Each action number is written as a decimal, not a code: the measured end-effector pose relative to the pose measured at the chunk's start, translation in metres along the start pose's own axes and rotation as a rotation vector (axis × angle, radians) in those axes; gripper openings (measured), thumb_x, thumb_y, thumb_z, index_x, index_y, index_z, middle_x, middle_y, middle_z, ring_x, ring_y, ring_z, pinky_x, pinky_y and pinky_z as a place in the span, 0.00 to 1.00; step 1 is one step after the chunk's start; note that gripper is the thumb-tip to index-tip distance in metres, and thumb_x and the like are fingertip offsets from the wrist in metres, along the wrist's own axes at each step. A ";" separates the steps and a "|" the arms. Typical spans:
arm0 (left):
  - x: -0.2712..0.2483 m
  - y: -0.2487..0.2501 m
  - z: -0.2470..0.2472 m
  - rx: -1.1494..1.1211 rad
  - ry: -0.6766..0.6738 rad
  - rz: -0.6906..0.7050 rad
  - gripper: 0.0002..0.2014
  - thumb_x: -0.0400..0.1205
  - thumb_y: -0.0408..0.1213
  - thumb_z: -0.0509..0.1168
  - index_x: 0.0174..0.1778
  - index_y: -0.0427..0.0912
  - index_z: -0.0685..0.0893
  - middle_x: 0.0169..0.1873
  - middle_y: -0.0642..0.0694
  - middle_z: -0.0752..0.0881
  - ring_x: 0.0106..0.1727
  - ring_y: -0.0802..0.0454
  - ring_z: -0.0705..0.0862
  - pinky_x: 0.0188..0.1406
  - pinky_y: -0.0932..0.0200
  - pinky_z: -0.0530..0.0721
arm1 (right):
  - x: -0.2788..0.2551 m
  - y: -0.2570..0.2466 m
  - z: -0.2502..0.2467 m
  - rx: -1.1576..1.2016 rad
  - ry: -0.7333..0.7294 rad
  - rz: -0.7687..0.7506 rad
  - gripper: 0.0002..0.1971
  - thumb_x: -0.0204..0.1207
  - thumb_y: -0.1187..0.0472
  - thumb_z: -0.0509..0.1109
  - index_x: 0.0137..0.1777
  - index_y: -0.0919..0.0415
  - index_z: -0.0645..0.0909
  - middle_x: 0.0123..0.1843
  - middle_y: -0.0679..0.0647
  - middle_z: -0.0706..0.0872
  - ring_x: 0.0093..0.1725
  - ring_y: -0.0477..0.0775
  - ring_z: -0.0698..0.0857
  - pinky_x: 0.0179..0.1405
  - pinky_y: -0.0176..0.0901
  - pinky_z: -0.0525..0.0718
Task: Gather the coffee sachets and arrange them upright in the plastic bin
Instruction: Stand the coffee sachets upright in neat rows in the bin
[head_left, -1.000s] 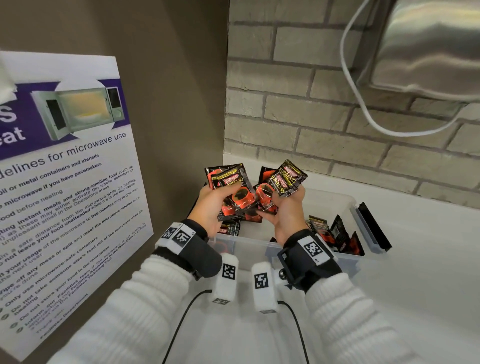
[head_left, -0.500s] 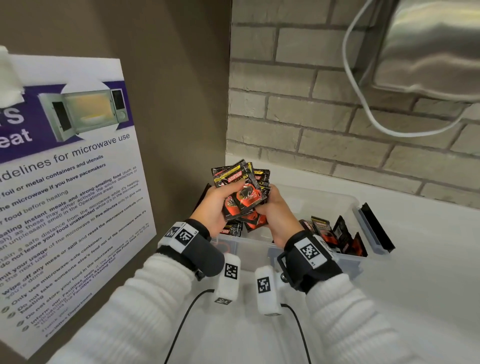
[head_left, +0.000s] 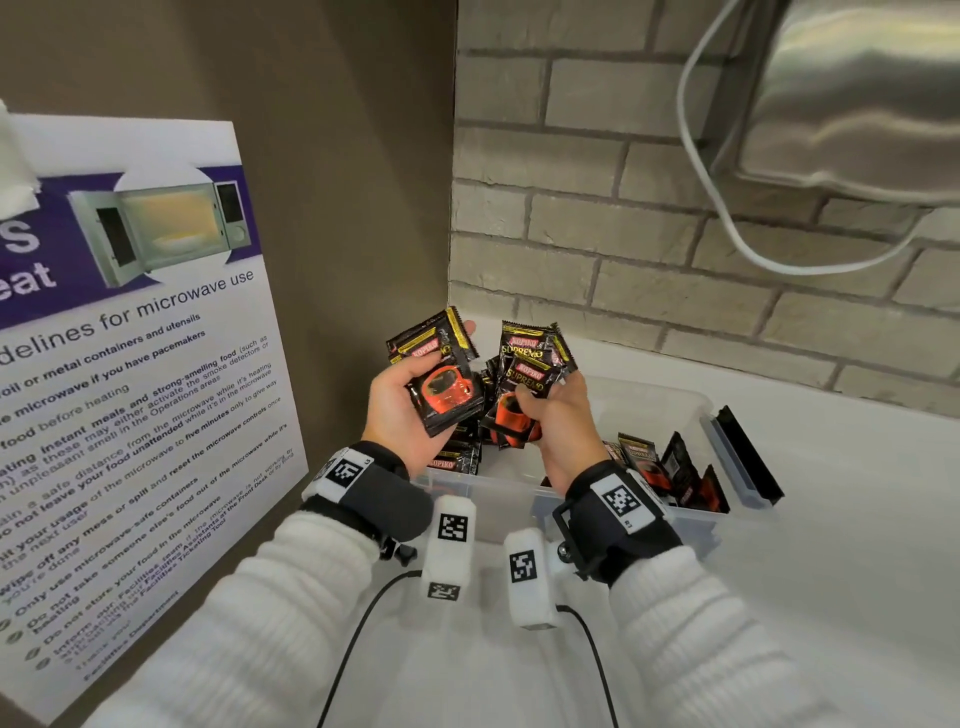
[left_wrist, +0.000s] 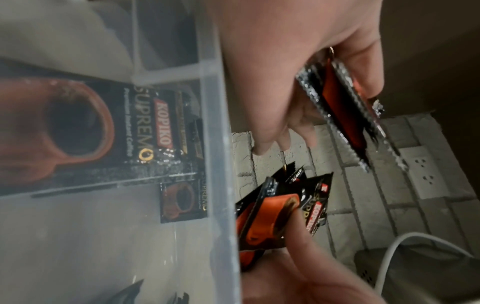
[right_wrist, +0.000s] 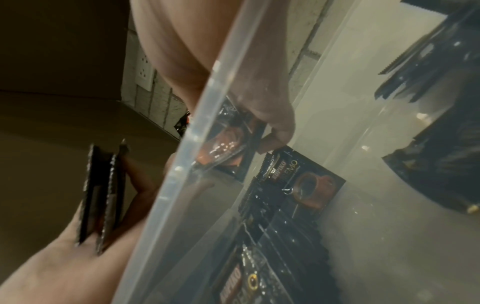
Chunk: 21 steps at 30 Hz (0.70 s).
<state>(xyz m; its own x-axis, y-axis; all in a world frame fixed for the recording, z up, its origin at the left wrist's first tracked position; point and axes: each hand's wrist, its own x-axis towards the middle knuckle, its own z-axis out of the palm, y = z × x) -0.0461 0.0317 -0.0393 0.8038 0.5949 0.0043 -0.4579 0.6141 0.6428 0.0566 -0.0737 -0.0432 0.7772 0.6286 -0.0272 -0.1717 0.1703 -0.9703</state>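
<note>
Two small stacks of coffee sachets are up in the air over the near-left end of the clear plastic bin (head_left: 696, 410). The left hand (head_left: 402, 410) is wrapped around one stack (head_left: 441, 382), thumb across the front, and the right hand (head_left: 561, 431) pinches the other stack (head_left: 530, 371) just beside it. More sachets (head_left: 660, 467) stand leaning at the bin's right end on the white tabletop (head_left: 857, 519), with a microwave poster (head_left: 130, 364) off to the left.
</note>
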 end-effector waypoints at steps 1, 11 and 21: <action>0.000 0.000 0.000 -0.014 -0.020 0.021 0.19 0.76 0.35 0.59 0.61 0.40 0.84 0.66 0.41 0.82 0.67 0.46 0.80 0.69 0.51 0.71 | 0.000 0.000 0.000 -0.010 -0.001 0.004 0.24 0.77 0.76 0.63 0.69 0.56 0.65 0.61 0.53 0.81 0.65 0.60 0.81 0.61 0.68 0.80; 0.004 -0.001 0.000 0.162 -0.040 -0.125 0.19 0.71 0.31 0.62 0.59 0.33 0.80 0.59 0.34 0.83 0.55 0.41 0.84 0.53 0.52 0.82 | 0.001 0.002 -0.004 -0.016 -0.087 -0.050 0.21 0.81 0.73 0.57 0.68 0.50 0.70 0.50 0.47 0.87 0.47 0.46 0.87 0.44 0.49 0.86; 0.011 0.010 -0.004 0.107 -0.013 0.017 0.17 0.80 0.23 0.49 0.56 0.41 0.79 0.42 0.42 0.84 0.41 0.47 0.89 0.62 0.47 0.80 | 0.005 0.005 -0.007 0.113 -0.049 -0.041 0.16 0.81 0.71 0.59 0.68 0.64 0.74 0.48 0.58 0.85 0.36 0.52 0.84 0.30 0.45 0.85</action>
<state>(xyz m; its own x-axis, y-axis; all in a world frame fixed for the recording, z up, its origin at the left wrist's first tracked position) -0.0437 0.0467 -0.0357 0.8015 0.5975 0.0252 -0.4288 0.5448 0.7206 0.0642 -0.0751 -0.0498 0.7546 0.6557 0.0262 -0.2097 0.2788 -0.9372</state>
